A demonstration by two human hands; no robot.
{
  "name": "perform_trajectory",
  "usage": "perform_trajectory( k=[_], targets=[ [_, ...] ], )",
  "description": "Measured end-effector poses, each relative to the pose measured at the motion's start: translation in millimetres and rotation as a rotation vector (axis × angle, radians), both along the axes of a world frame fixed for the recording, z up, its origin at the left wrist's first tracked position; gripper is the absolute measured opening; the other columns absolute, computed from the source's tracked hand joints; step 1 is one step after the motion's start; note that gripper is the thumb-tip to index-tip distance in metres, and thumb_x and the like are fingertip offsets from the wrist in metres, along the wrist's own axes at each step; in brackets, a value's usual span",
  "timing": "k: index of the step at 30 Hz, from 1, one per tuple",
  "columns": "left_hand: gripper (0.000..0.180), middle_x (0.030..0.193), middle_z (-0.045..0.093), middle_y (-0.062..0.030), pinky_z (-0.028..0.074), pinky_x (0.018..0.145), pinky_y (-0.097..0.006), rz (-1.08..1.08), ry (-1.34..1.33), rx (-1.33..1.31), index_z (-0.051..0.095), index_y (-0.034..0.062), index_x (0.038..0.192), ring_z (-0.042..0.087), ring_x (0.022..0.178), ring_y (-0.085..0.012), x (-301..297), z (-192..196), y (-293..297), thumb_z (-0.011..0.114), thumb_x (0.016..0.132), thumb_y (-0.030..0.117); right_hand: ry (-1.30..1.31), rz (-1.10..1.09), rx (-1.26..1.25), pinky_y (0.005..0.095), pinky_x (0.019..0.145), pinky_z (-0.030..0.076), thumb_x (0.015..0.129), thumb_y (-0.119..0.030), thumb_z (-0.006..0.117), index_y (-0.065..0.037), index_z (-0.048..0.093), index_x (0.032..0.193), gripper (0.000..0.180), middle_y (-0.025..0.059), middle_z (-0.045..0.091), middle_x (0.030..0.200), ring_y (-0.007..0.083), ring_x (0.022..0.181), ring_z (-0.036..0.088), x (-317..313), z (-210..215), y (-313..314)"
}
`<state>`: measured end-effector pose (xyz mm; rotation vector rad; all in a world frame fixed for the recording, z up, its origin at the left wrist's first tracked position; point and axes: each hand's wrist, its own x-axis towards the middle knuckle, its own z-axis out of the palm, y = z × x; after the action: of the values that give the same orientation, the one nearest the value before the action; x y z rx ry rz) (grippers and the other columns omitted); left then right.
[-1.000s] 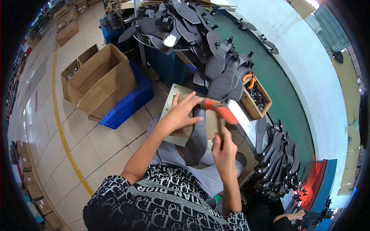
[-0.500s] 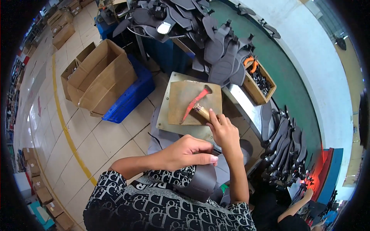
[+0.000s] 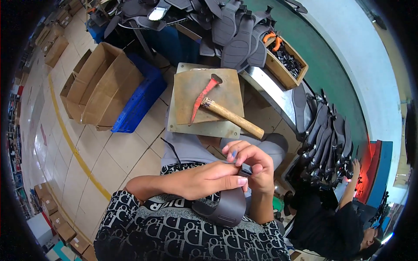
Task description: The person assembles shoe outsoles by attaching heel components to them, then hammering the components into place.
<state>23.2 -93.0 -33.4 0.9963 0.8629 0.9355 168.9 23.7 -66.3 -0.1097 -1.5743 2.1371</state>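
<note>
My left hand (image 3: 211, 179) is closed on a dark grey sandal (image 3: 230, 209), its thumb pressed along a curved, slotted part. Much of the sandal is hidden behind my fingers and against my shirt. At its upper end sits a small black buckle (image 3: 246, 169), pinched by my right hand (image 3: 257, 163) with bent fingers beside the left knuckles. A hammer (image 3: 233, 116) with a red, pointed head and wooden handle rests on a brown board (image 3: 230, 87), its handle end reaching past the board's corner. Beneath the board is a pale metal plate (image 3: 183, 127).
A wooden box (image 3: 300, 80) of small black parts with orange-handled pliers (image 3: 273, 40) stands at back right. Sandal soles (image 3: 237, 39) pile up behind, with more sandals (image 3: 326, 139) at right. Cardboard boxes (image 3: 102, 87) and a blue crate (image 3: 139, 102) are left. A co-worker (image 3: 335, 222) sits lower right.
My right hand has let go of the hammer, leaving it on the board, and has come down to the buckle beside my left hand. The co-worker shows more, an arm raised.
</note>
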Motion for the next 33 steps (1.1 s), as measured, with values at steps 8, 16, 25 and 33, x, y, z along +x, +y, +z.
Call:
perform_trajectory(
  k=[8, 16, 25, 33],
  targets=[
    [0.045, 0.099, 0.061, -0.0224, 0.046, 0.085, -0.04, 0.054, 0.221, 0.198, 0.056, -0.0048, 0.109, 0.06, 0.098, -0.0354, 11.3, 10.3, 7.8, 0.039, 0.103, 0.037, 0.054, -0.082, 0.323, 0.0484, 0.1, 0.043, 0.085, -0.006, 0.064, 0.007, 0.066, 0.109, 0.028, 0.021, 0.069, 0.109, 0.0324, 0.11, 0.064, 23.1, 7.5, 6.3],
    [0.039, 0.107, 0.059, -0.0265, 0.044, 0.089, -0.044, -0.137, 0.506, 0.129, 0.055, -0.0056, 0.109, 0.057, 0.102, -0.0388, 19.9, 7.9, 10.1, 0.043, 0.101, 0.03, -0.049, -0.125, 0.458, 0.0548, 0.109, 0.033, 0.091, -0.017, 0.058, 0.011, 0.062, 0.118, 0.039, 0.0231, 0.067, 0.114, 0.041, 0.121, 0.057, 45.5, 12.3, -1.4],
    [0.041, 0.118, 0.061, -0.02, 0.044, 0.094, -0.036, -0.194, 0.317, 0.15, 0.052, -0.005, 0.123, 0.059, 0.11, -0.0305, 28.0, -18.2, 25.8, 0.045, 0.101, 0.029, -0.095, -0.48, 0.419, 0.0571, 0.111, 0.028, 0.089, -0.005, 0.057, 0.005, 0.067, 0.105, 0.022, 0.0198, 0.072, 0.1, 0.0412, 0.114, 0.061, 58.8, 9.0, -27.7],
    [0.061, 0.125, 0.059, -0.0149, 0.043, 0.098, -0.031, -0.068, -0.122, -0.121, 0.046, -0.0052, 0.134, 0.057, 0.114, -0.0175, 26.3, -48.3, 50.3, 0.065, 0.089, 0.03, -0.301, -1.041, 0.587, 0.0291, 0.082, 0.053, 0.09, 0.003, 0.058, -0.001, 0.062, 0.12, 0.031, 0.0108, 0.069, 0.109, 0.0209, 0.097, 0.067, 134.1, 10.4, 17.0]
  ],
)
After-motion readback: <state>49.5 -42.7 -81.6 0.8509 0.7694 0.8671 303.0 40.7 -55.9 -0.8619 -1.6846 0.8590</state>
